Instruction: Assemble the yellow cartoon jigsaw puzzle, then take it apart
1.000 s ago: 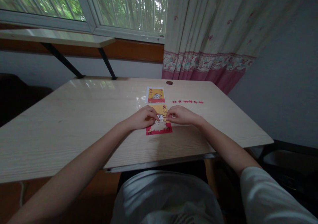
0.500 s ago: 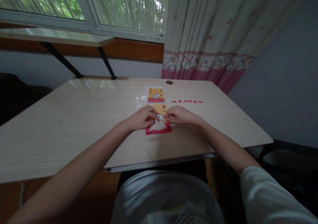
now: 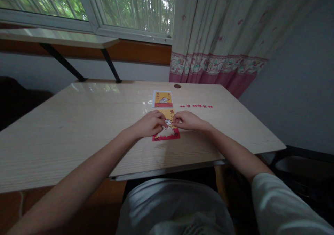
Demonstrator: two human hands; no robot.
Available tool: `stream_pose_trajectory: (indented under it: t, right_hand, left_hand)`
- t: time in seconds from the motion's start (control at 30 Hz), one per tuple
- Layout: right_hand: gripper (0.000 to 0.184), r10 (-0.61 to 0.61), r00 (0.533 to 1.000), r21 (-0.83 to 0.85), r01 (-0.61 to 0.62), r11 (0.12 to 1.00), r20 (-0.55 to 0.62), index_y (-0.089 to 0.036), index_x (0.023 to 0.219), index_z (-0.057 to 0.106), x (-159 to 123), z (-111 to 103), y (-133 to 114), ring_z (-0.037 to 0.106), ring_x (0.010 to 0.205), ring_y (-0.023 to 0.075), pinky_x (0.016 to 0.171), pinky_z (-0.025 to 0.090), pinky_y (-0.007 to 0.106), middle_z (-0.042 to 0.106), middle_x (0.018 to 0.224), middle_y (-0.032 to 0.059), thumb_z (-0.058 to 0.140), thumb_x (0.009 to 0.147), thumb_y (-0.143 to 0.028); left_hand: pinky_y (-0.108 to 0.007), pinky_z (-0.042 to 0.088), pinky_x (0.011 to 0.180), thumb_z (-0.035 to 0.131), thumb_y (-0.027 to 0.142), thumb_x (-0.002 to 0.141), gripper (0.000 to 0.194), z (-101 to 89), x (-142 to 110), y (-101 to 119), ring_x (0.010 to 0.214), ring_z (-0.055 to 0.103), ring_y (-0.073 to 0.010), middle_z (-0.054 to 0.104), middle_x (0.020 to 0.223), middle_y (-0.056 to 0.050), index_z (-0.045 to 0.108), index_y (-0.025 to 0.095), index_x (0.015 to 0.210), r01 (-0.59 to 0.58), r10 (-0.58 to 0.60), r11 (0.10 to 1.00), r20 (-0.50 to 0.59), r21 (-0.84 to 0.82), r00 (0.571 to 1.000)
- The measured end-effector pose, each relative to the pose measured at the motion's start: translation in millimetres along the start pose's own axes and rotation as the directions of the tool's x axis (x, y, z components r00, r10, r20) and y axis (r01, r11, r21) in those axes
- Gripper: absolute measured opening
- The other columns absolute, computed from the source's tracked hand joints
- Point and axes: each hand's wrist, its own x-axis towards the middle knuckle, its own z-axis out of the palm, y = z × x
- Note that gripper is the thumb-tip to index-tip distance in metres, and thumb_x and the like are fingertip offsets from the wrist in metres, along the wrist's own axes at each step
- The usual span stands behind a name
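A jigsaw puzzle (image 3: 175,136) with a yellow top, a white cartoon animal and a red border lies flat on the desk; a pale, piece-edged gap shows in its lower middle. My left hand (image 3: 152,124) rests over its left side, fingers curled and the index fingertip down on the animal picture. Whatever may lie under those fingers is hidden. From the right, my right hand (image 3: 188,120) pinches thumb and fingers together at the puzzle's right edge, on what looks like a small puzzle piece, mostly covered. Directly behind is a picture card (image 3: 163,99) with a similar design.
Several loose red puzzle pieces (image 3: 199,106) lie in a row right of the card. The wooden desk (image 3: 86,123) has a round cable hole (image 3: 177,86) at its back edge. A raised shelf (image 3: 78,39) stands at the back left, and a curtain (image 3: 208,61) hangs behind.
Both hands stay almost in the same place at the puzzle. The whole view has shifted very slightly; puzzle, card and loose pieces keep their arrangement.
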Motion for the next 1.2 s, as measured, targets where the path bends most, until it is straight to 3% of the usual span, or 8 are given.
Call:
stream_pose_trajectory:
  t: [0.43,0.6,0.8,0.97,1.07,1.2]
  right_hand:
    - [0.014,0.034,0.998,0.027,-0.035,0.999,0.045,-0.016,0.086,0.068,0,-1,-2,0.052,0.065,0.0096,0.059,0.03,0.02,0.065,0.076,0.0018,0.058,0.078,-0.023]
    - [0.015,0.04,0.998,0.035,-0.042,0.998,0.051,-0.016,0.086,0.068,-1,-2,-2,0.051,0.063,0.0091,0.058,0.029,0.02,0.064,0.074,0.0016,0.058,0.079,-0.025]
    - [0.015,0.027,0.998,0.058,-0.03,0.998,0.053,-0.016,0.085,0.067,0,-1,1,0.05,0.061,0.0092,0.056,0.028,0.019,0.063,0.071,0.001,0.058,0.08,-0.028]
    - [0.018,-0.009,0.997,0.064,0.004,0.998,0.076,-0.015,0.084,0.065,0,0,6,0.048,0.061,0.0089,0.057,0.028,0.02,0.061,0.071,0.0011,0.056,0.082,-0.03]
    - [0.017,0.004,1.0,0.026,-0.004,1.0,0.031,-0.014,0.083,0.063,-3,-8,16,0.047,0.06,0.0087,0.057,0.028,0.02,0.06,0.07,0.0006,0.055,0.082,-0.029]
    - [0.015,0.13,0.982,-0.071,-0.14,0.988,-0.134,-0.015,0.081,0.063,-14,-33,44,0.048,0.06,0.01,0.057,0.029,0.021,0.06,0.069,0.0011,0.053,0.082,-0.027]
  left_hand:
    - [-0.039,0.042,0.086,0.051,0.015,0.076,0.028,-2.8,1,3,0.092,0.053,-0.022,0.062,0.094,-0.007,0.071,0.022,0.094,0.021,-0.022,1.0,0.029,0.02,0.999]
    - [-0.038,0.042,0.088,0.056,0.027,0.077,0.028,-8.4,-3,-6,0.095,0.054,-0.0238,0.062,0.098,-0.009,0.069,0.018,0.1,0.068,-0.071,0.996,0.061,0.049,0.996]
    - [-0.042,0.041,0.089,0.058,0.048,0.078,0.044,-13.1,-9,-19,0.099,0.054,-0.027,0.06,0.106,-0.012,0.065,0.017,0.108,0.113,-0.117,0.992,0.078,0.06,0.99]
    - [-0.042,0.042,0.09,0.062,0.052,0.074,0.053,-10.4,-12,-21,0.103,0.052,-0.0279,0.056,0.112,-0.014,0.061,0.015,0.112,0.122,-0.122,0.993,0.095,0.004,0.988]
    - [-0.044,0.042,0.09,0.063,0.054,0.072,0.057,-10.4,-12,-21,0.105,0.051,-0.0294,0.055,0.115,-0.015,0.059,0.015,0.113,0.142,-0.14,0.99,0.12,-0.008,0.983]
    - [-0.046,0.04,0.092,0.063,0.056,0.07,0.062,-11.2,-13,-22,0.11,0.049,-0.0314,0.052,0.121,-0.015,0.057,0.017,0.117,0.171,-0.166,0.985,0.162,-0.012,0.973]
